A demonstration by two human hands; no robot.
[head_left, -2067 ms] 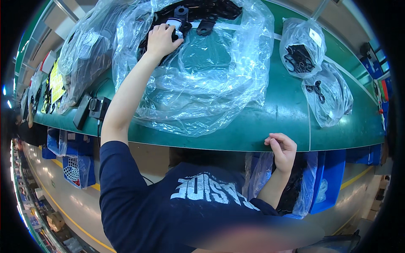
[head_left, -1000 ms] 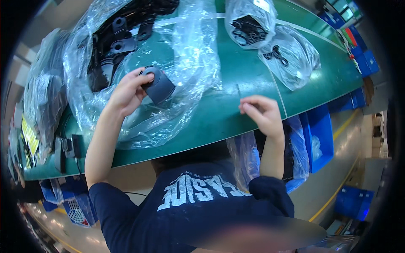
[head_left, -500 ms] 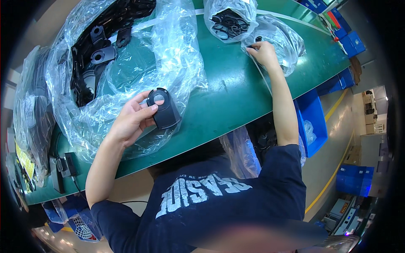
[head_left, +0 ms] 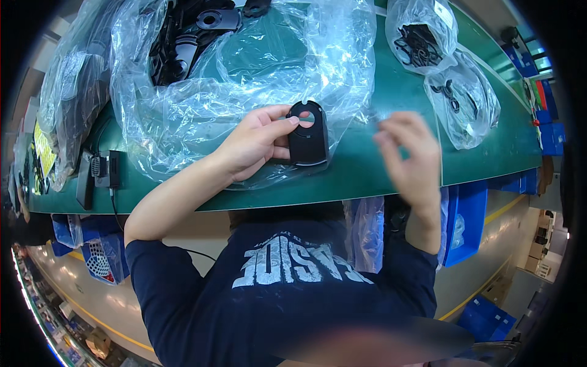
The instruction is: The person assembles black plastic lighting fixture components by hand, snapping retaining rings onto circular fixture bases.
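Note:
My left hand [head_left: 260,137] is closed on a flat black plastic cover [head_left: 308,145] with a round hole near its rounded top. My thumb lies over the hole's edge and the cover stands roughly upright above the table's near part. To its right, my right hand [head_left: 408,150] is raised over the bare green surface, its fingers bent and smeared by motion. Whether anything is between those fingertips I cannot make out. Beyond it, a clear bag [head_left: 468,116] holds a few black rings, and another clear bag [head_left: 422,46] holds many black rings.
A large clear plastic bag [head_left: 183,122] spreads over the green table [head_left: 391,177], with more black plastic parts [head_left: 183,52] inside. Another filled bag [head_left: 79,92] stands at the left, near a small black device [head_left: 107,168] with a cable. A blue bin [head_left: 468,226] sits below the right edge.
My right hand has left the small ring bag and come back toward the cover. My left hand still holds the cover, now nearer the middle of the view. The whole view has shifted.

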